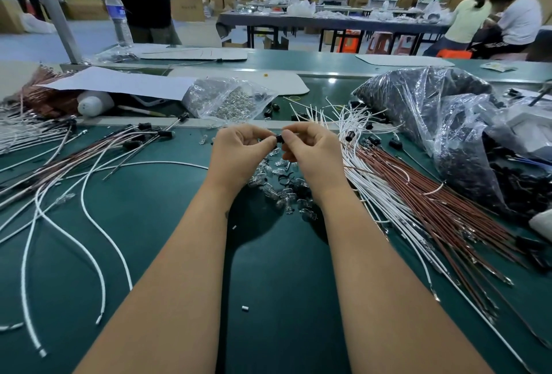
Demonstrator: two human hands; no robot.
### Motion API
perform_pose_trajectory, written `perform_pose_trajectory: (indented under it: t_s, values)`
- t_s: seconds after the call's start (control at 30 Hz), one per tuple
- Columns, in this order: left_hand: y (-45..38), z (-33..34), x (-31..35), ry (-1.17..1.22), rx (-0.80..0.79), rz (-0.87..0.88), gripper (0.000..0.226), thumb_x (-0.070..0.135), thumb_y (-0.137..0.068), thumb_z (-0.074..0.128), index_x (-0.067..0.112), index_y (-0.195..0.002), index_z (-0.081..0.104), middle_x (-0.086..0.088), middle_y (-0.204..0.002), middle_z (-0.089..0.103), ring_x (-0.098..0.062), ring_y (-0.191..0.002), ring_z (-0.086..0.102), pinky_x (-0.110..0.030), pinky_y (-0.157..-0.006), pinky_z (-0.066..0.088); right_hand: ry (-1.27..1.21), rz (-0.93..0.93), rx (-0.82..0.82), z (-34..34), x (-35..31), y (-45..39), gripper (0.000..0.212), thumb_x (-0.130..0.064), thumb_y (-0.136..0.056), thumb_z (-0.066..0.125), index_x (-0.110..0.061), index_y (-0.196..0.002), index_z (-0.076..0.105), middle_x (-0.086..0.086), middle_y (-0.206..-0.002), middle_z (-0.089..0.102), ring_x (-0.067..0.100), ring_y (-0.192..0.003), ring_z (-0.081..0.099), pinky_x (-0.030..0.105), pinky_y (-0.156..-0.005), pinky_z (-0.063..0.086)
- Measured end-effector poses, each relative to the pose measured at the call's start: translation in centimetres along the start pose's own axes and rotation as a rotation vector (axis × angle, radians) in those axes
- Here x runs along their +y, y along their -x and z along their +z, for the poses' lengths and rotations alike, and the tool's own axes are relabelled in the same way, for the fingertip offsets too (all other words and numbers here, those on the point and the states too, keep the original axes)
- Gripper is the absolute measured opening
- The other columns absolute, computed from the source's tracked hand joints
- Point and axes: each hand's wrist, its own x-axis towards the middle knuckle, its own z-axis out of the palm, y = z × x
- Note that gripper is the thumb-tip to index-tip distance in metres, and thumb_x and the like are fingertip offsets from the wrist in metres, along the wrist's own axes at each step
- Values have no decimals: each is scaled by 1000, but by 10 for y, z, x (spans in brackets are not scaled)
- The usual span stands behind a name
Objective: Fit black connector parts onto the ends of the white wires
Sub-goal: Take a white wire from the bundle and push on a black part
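A small black connector part (279,138) sits between the fingertips of both hands above the green mat. My left hand (239,151) pinches its left end and my right hand (310,149) pinches its right end. Both hands have curled fingers. Below them lies a heap of small clear glass bulbs (283,191) mixed with black parts. A bundle of white wires (367,170) fans out just right of my right hand, beside brown wires (433,194). Loose white wires (89,209) curve over the mat on the left. Whether a wire end sits in the connector is hidden.
A clear bag of black parts (442,122) fills the right side. A bag of clear bulbs (230,98) lies behind my hands. Wires with fitted black ends (104,146) pile at left. A water bottle (119,15) stands far left; people sit at a rear table.
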Motion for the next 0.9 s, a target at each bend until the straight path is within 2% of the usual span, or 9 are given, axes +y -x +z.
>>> perform_pose_trajectory:
  t_s: [0.1,0.2,0.3,0.4,0.47,0.53,0.63,0.77,0.9]
  values:
    - [1,2,0,32,-51,-28,15,-1,-86,65,11,-91,73,-2,-75,72,-3,-68,64,-16,-73,52,-46,41,39,-2,0,-2,9,-4,-91,61,-11,-87,65,4,-73,66,4,-56,61,19,-58,52]
    - [1,3,0,64,-82,-33,19,-5,-88,60,2,-102,71,14,-61,67,7,-54,59,-7,-63,46,-101,85,61,-2,-1,-1,9,-4,-93,59,-10,-88,64,5,-74,66,3,-55,60,17,-56,50]
    - [2,5,1,62,-69,-13,18,0,-88,63,9,-100,72,7,-74,71,3,-67,63,-10,-70,49,-17,64,82,-4,-5,-2,10,-9,-94,59,-12,-86,64,5,-73,66,7,-57,60,23,-58,52]
    - [4,5,2,43,-46,-11,10,7,-85,70,15,-89,74,-10,-78,73,-11,-70,62,-20,-71,49,373,-54,153,-17,-13,-7,12,-17,-97,54,-15,-90,64,-2,-75,64,12,-63,60,27,-58,51]
    - [4,4,1,45,-31,-20,8,11,-83,74,18,-81,74,-5,-68,71,-9,-63,58,-19,-65,47,642,-75,268,-32,-15,-10,15,-18,-98,48,-16,-95,63,-2,-82,65,13,-69,58,28,-59,46]
    - [4,4,0,48,-26,-14,8,11,-82,75,19,-79,74,9,-57,64,-2,-53,52,-13,-58,44,833,-23,411,-45,-14,-10,19,-13,-95,44,-15,-98,63,4,-92,66,22,-82,58,33,-72,46]
    - [4,5,-2,11,-6,-7,7,12,-83,74,19,-80,74,9,-56,62,-1,-50,48,-12,-52,40,1046,113,531,-58,-10,-7,24,-8,-88,46,-11,-106,63,12,-112,61,30,-102,52,39,-87,38]
    - [1,4,-8,-139,64,8,10,15,-85,71,22,-77,72,13,-59,61,0,-51,49,-14,-54,40,1213,362,457,-65,-7,-3,28,-18,-87,49,-8,-111,59,17,-129,52,35,-117,45,44,-96,34]
    - [-1,3,-13,-264,72,-12,6,19,-86,68,20,-80,71,5,-67,64,-11,-60,55,-28,-62,47,1268,334,431,-59,-2,-2,20,-15,-86,54,-10,-104,62,13,-121,57,33,-115,48,43,-96,33]
